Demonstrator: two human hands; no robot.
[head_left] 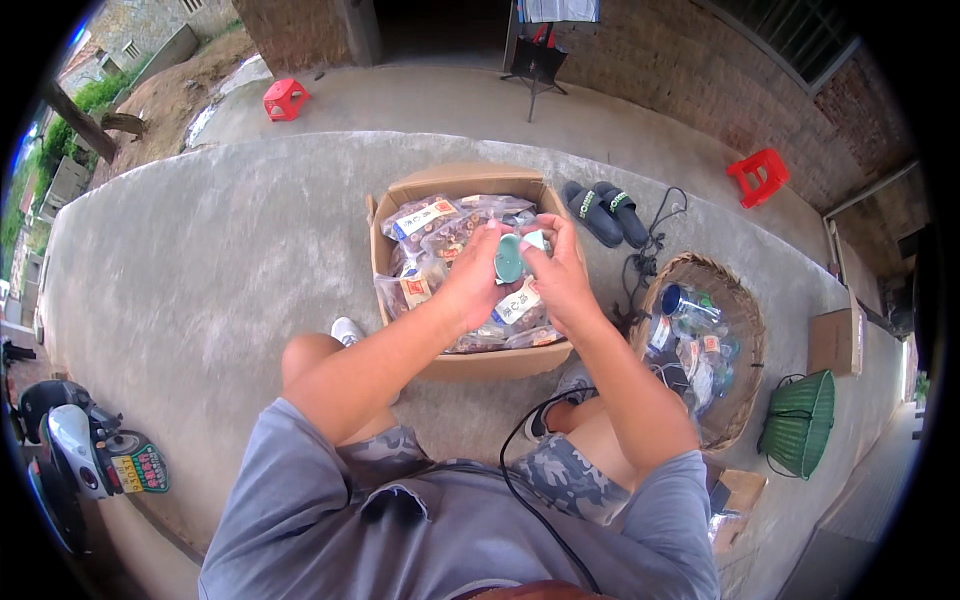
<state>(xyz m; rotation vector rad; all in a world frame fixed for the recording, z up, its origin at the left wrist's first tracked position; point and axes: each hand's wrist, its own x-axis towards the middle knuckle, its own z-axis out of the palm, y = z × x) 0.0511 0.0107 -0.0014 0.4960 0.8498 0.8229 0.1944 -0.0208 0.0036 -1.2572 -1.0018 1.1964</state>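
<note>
Over an open cardboard box (478,367), I hold a round teal-green piece (509,262), shaped like a shallow dish or lid, between both hands. My left hand (474,268) is closed on its left edge. My right hand (562,270) is closed at its right side, the thumb bent toward a small whitish piece (535,240). I cannot make out whether that piece is joined to the teal one. Clear plastic bags (412,262) of brown, ring-like dried pieces with paper labels fill the box below.
Right of the box stands a wicker basket (745,400) of plastic packaging and containers. Black slippers (607,212) and a dark cord (645,262) lie beyond it. A green basket (800,424), a carton (836,342), red stools (760,178) and a parked scooter (85,450) are farther off.
</note>
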